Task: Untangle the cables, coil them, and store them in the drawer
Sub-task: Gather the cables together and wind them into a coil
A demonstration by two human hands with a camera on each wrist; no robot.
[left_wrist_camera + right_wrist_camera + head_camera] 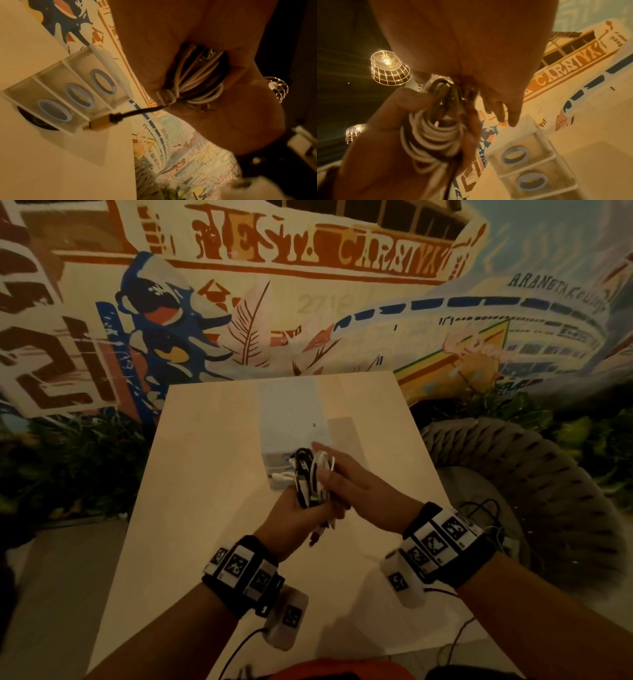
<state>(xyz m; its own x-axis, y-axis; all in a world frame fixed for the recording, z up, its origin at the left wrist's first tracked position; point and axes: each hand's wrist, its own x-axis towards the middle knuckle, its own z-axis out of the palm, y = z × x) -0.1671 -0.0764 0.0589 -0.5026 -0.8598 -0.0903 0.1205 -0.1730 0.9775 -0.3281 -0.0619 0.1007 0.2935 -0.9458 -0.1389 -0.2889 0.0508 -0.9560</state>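
A bundle of coiled black and white cables (310, 474) is gripped in my left hand (301, 511) above the pale table (205, 474). In the left wrist view the cables (193, 75) cross my palm, and a black lead with a gold USB plug (99, 123) hangs from them. My right hand (346, 474) lies against the bundle's right side, its fingers (511, 115) straight and pointing toward the clear drawer unit (291, 412). The unit (68, 94) has three drawers with blue ring handles, all pushed in. In the right wrist view the white coils (433, 135) sit under my left thumb.
The table stands against a painted mural wall (308, 285). A grey woven seat (531, 474) sits close to the table's right edge with thin black wires on it. Wire-cage lamps (388, 67) hang overhead. Bare tabletop lies left of and in front of the drawer unit.
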